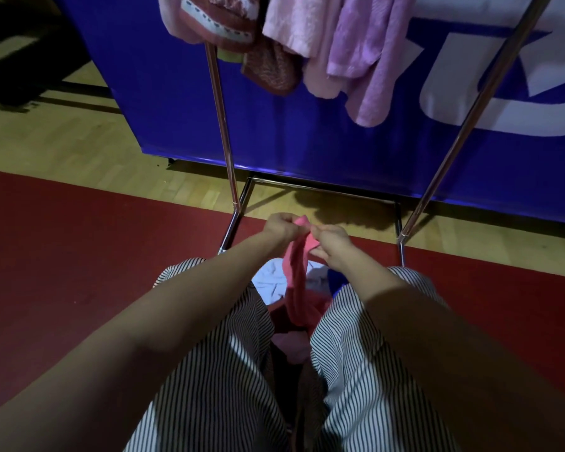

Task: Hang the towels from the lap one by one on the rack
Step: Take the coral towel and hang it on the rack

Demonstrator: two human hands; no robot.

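Fingers of our left hand [279,228] pinch the top edge of a pink towel [299,275], and our right hand [335,247] pinches that same edge just beside it. The cloth hangs down between our striped trousers [216,370] into the lap. Under it lie a white towel [269,282] and what may be a blue towel [335,278], dim in shadow. Ahead stands the metal rack [222,125], its legs near our hands. High on it hang a red patterned towel [216,24], a pale pink towel [294,24] and a lilac towel [366,60], before a blue banner [177,93].
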